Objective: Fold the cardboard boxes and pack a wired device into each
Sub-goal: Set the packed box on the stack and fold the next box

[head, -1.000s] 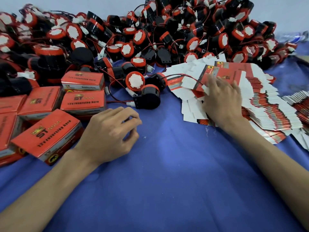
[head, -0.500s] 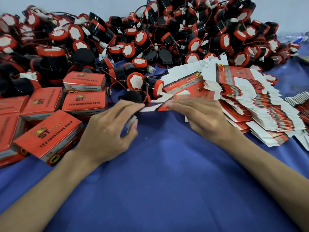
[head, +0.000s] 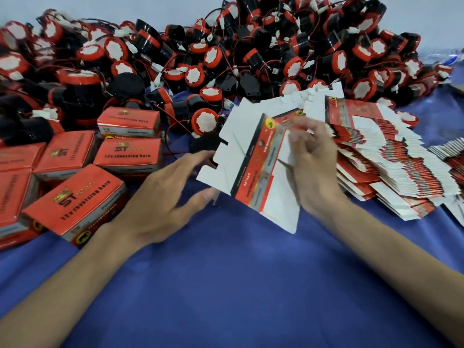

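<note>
The work surface is a table covered in a blue cloth (head: 238, 285), set against a pale wall (head: 100, 6). Along the far side lies a large heap of wired devices (head: 251, 46), round black bodies with red rims and white faces, their red and black leads tangled together.

Finished work: several closed red boxes (head: 75, 207) sit in a cluster at the left edge, some resting on others. What is inside them cannot be seen.

Stock remaining: a fanned stack of flat blanks (head: 401, 167) lies at the right, with a second stack (head: 449, 156) partly in view beyond it. Both are deep, and the device heap is far larger than the group of finished boxes. By this evidence the task is at an early stage, with most of it left to do.

Work in hand: one unfolded blank (head: 253, 172) is held tilted above the cloth, between the two hands and just in front of the heap. The right hand (head: 313, 167) grips it along its right side, fingers curled and pinching the card; motion blur hides the exact finger placement. The left hand (head: 160, 204) is spread wide, forefinger and thumb close to the blank's notched left edge; whether they touch it cannot be determined.

Assessment: this blank is not yet erected and no device has been picked for it.
</note>
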